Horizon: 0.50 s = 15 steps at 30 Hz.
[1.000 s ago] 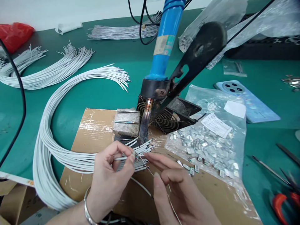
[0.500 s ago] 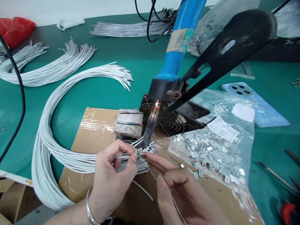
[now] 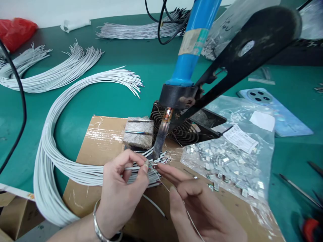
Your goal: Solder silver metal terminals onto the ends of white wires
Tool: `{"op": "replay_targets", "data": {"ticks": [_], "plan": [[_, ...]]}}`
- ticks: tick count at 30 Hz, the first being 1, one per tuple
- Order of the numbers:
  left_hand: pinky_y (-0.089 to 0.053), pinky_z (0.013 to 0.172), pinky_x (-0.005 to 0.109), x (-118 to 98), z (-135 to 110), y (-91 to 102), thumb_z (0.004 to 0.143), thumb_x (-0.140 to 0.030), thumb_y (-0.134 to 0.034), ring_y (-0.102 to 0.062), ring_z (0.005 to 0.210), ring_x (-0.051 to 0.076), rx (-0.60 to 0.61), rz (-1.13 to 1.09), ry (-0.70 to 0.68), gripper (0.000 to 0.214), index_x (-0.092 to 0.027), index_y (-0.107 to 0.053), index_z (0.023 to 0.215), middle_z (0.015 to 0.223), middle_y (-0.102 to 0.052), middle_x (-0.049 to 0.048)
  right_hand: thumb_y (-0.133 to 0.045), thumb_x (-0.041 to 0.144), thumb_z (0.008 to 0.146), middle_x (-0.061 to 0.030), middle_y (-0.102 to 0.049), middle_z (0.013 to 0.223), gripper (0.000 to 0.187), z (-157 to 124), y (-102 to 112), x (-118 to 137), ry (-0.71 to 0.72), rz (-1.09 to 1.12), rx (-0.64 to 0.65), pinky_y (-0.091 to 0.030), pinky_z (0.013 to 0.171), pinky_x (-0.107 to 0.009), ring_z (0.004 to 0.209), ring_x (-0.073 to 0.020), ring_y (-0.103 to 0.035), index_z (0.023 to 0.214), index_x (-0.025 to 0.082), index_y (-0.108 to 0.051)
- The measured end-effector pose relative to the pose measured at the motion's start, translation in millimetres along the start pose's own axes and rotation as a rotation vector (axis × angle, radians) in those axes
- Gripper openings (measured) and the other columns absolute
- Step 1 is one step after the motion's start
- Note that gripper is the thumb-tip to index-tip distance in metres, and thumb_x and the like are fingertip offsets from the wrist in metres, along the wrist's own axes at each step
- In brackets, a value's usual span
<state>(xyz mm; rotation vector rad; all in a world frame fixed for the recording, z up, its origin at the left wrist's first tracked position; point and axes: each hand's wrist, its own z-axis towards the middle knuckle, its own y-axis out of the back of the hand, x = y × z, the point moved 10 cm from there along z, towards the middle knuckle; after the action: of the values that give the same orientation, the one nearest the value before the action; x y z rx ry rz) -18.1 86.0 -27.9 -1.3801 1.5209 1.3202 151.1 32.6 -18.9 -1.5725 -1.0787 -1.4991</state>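
Head view: the left hand (image 3: 121,193) is coming in from the lower left with a bracelet (image 3: 97,225) on its wrist. Its thumb and forefinger are pinching closed on the end of a white wire (image 3: 132,168). The right hand (image 3: 202,210) is lying beside it with its fingers half curled. It is gripping a thin solder strand (image 3: 160,180) between thumb and fingers and pointing the strand's far end at the pinched wire end. Both hands are working over a taped cardboard sheet (image 3: 101,141). Just beyond the fingertips, the tip of a soldering iron (image 3: 159,143) is hanging down over the fanned wire ends. Its blue handle is slanting up and away. The wire bundle (image 3: 47,158) is arcing off to the left across the green table (image 3: 113,97). To the right, a clear bag of metal clips (image 3: 222,159) is lying near a small fan (image 3: 188,129). Farther back, a phone (image 3: 277,112) is resting face down.
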Motion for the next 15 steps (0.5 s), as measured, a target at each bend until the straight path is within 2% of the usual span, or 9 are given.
{"op": "replay_targets", "data": {"ticks": [7, 10, 15], "plan": [[-0.027, 0.047, 0.024, -2.3, 5.2, 0.4, 0.073, -0.018, -0.067, -0.044, 0.053, 0.011, -0.015, -0.015, 0.013, 0.007, -0.019, -0.063, 0.067, 0.075, -0.069, 0.0016, -0.059, 0.014, 0.094, -0.0024, -0.08, 0.111, 0.025, 8.7, -3.6, 0.5, -0.007, 0.076, 0.043, -0.058, 0.09, -0.017, 0.103, -0.0141, -0.077, 0.071, 0.023, -0.056], [-0.026, 0.046, 0.023, -3.6, 7.5, 0.5, 0.072, -0.019, -0.068, -0.041, 0.051, 0.009, -0.019, -0.035, 0.031, 0.009, -0.018, -0.062, 0.066, 0.074, -0.069, 0.0014, -0.057, 0.014, 0.096, -0.0012, -0.08, 0.111, 0.026, 11.7, -5.0, 1.7, -0.008, 0.103, 0.049, -0.056, 0.093, -0.016, 0.103, -0.0124, -0.076, 0.071, 0.023, -0.055], [-0.033, 0.05, 0.023, -7.2, 10.4, -0.3, 0.072, -0.02, -0.068, -0.05, 0.056, 0.012, -0.016, -0.043, 0.034, 0.007, -0.018, -0.063, 0.067, 0.073, -0.069, 0.0025, -0.057, 0.013, 0.096, -0.0016, -0.08, 0.111, 0.027, 14.3, -6.7, 1.9, -0.029, 0.123, 0.069, -0.056, 0.095, -0.017, 0.104, -0.0121, -0.076, 0.071, 0.023, -0.056]]}}
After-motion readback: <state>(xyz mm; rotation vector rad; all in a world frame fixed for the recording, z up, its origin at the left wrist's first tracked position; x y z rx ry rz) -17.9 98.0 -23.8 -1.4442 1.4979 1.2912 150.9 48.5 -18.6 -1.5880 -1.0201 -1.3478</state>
